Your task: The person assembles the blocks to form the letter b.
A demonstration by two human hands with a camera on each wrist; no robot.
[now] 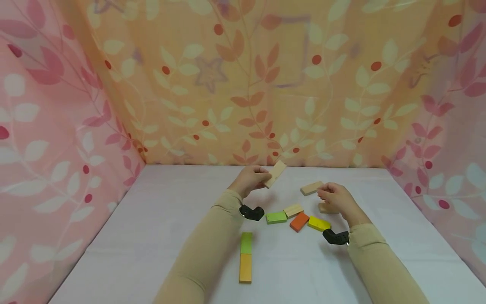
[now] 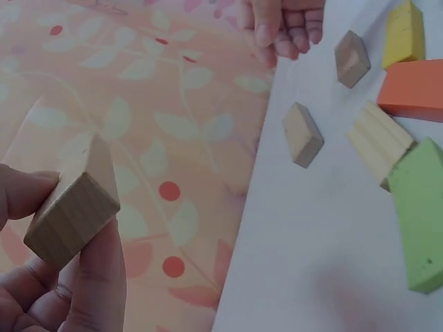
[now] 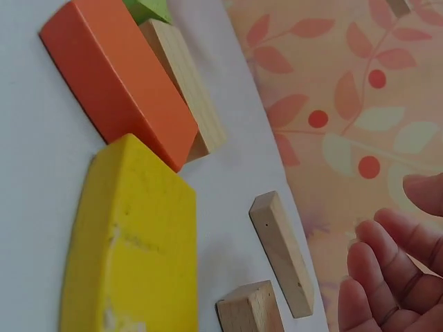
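Observation:
My left hand [image 1: 249, 180] pinches a plain wooden block [image 1: 276, 173] above the back of the table; in the left wrist view the block's end [image 2: 73, 221] shows between thumb and fingers. Farther right, my right hand [image 1: 338, 202] holds nothing, its fingers loosely bent in the right wrist view. Nearest to it are two plain wooden blocks: one block [image 1: 311, 188] farther back, another block [image 1: 326, 207] partly hidden by the hand. Between the hands lie a green block [image 1: 276, 218], a plain wooden block [image 1: 293, 210], an orange block [image 1: 299, 222] and a yellow block [image 1: 319, 223].
Closer to the front, a green block [image 1: 246, 242] and a yellow-orange block [image 1: 245, 269] lie end to end in a straight line. The white tabletop [image 1: 152, 228] meets a leaf-patterned curtain [image 1: 182, 101] at its back edge. Pink patterned cloth [image 1: 45, 160] hangs at the sides.

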